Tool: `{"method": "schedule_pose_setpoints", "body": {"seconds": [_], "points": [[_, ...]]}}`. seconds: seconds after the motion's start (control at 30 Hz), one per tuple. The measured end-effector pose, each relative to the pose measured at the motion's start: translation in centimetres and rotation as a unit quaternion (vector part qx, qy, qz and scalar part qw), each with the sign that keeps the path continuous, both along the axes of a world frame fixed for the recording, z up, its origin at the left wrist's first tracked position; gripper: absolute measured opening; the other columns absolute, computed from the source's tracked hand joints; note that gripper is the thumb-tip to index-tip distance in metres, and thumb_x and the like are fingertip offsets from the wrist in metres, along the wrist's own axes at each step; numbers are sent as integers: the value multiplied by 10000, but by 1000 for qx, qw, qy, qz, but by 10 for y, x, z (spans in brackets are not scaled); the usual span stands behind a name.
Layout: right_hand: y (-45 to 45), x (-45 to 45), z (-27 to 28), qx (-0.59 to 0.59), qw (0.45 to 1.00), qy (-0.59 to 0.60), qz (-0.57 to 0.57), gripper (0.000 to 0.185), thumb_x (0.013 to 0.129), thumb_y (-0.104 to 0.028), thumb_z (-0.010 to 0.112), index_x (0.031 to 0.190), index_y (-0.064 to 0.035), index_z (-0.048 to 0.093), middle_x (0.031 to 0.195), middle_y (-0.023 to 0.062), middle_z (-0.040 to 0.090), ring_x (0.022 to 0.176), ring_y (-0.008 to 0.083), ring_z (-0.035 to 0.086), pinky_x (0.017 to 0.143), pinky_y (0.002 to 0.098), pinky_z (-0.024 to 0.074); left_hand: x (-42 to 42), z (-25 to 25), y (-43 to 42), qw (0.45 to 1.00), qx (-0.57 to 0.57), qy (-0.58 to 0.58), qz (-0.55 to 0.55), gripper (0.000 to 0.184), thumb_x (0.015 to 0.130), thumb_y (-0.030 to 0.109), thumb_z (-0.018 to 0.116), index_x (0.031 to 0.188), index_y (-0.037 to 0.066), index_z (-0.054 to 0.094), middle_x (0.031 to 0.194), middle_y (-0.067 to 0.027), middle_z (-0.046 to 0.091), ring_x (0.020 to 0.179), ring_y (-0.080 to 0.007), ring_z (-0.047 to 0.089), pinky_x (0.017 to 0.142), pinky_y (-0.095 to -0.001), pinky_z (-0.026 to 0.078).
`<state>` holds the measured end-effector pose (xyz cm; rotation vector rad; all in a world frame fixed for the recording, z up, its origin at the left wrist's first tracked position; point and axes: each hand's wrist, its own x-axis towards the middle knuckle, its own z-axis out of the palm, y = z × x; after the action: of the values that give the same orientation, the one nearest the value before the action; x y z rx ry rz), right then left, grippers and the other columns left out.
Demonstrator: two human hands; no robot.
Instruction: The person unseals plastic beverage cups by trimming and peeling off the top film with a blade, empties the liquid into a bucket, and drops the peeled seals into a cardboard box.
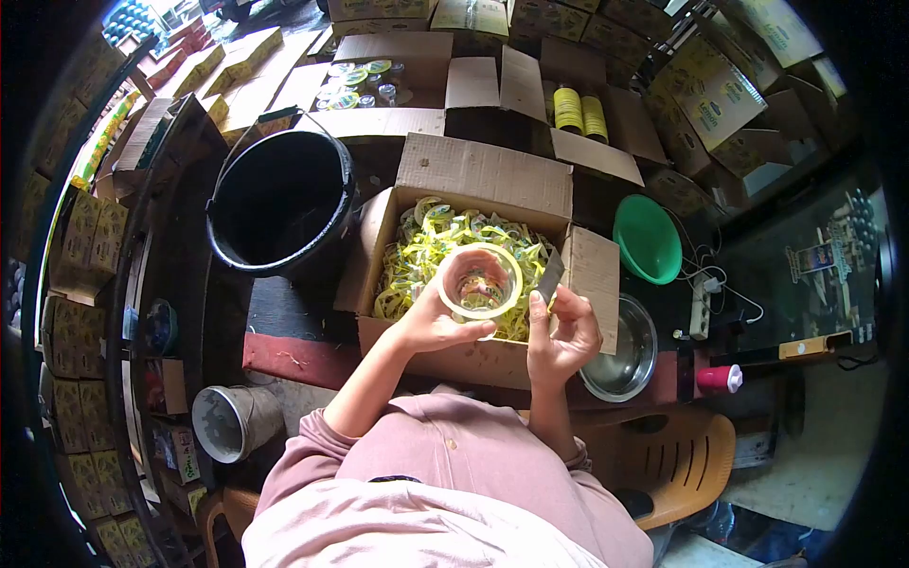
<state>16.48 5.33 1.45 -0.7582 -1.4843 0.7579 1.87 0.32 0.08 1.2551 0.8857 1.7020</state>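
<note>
A clear plastic cup (480, 281) with a pale yellow rim is gripped in my left hand (437, 320), its open mouth facing me. Pinched between the thumb and fingers of my right hand (562, 333) is a flat grey blade (551, 275), pointing up, just right of the cup and apart from it. Both hands are over the near side of an open cardboard box (485, 180), which holds a heap of yellow and white plastic strips (402, 275). The cup hides part of the heap.
A black bucket (222, 227) stands left of the box, a grey bucket (222, 423) lower left. On the right are a green basin (648, 239), a metal bowl (644, 355), a power strip (701, 308) and a pink spool (717, 379). Open boxes with cups (365, 80) and yellow rolls (568, 109) stand behind.
</note>
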Motion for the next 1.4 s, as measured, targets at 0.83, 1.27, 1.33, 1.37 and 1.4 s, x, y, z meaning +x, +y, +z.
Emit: {"method": "schedule_pose_setpoints", "body": {"seconds": [0.83,1.27,1.33,1.37,1.4], "points": [[-10,-8,8,100,990,-98,-9,276,633,36,667,898,-31,629,713,73,603,651,181,607,596,271,479,-6,0,1,987,-3,154,52,669,645,92,753,1191,35,370,1122,-98,452,1064,-185,475,911,-314,393],[-3,-8,11,-18,999,2,43,242,689,74,665,910,24,581,732,24,542,661,70,516,618,197,424,2,-3,-3,997,-59,-47,-21,632,683,76,719,1198,38,354,1152,-76,408,1124,-186,414,956,-343,364],[-4,-7,9,-13,999,-5,37,241,693,77,661,913,27,575,734,24,541,654,67,512,619,195,421,1,-8,-1,994,-36,-90,-43,587,709,58,694,1184,46,350,1152,-73,392,1132,-182,401,951,-339,375],[-5,-6,8,-11,999,-8,33,241,695,79,659,914,28,572,735,24,541,650,66,510,620,194,420,0,-10,0,992,-25,-112,-54,564,722,50,682,1177,50,348,1152,-72,383,1137,-179,394,948,-337,381],[-7,-7,9,-7,999,-5,32,241,694,80,658,914,27,573,738,25,542,650,68,514,618,195,423,-2,-10,1,997,-12,-64,-43,557,723,38,676,1170,67,346,1148,-73,386,1136,-178,391,942,-342,385]]}}
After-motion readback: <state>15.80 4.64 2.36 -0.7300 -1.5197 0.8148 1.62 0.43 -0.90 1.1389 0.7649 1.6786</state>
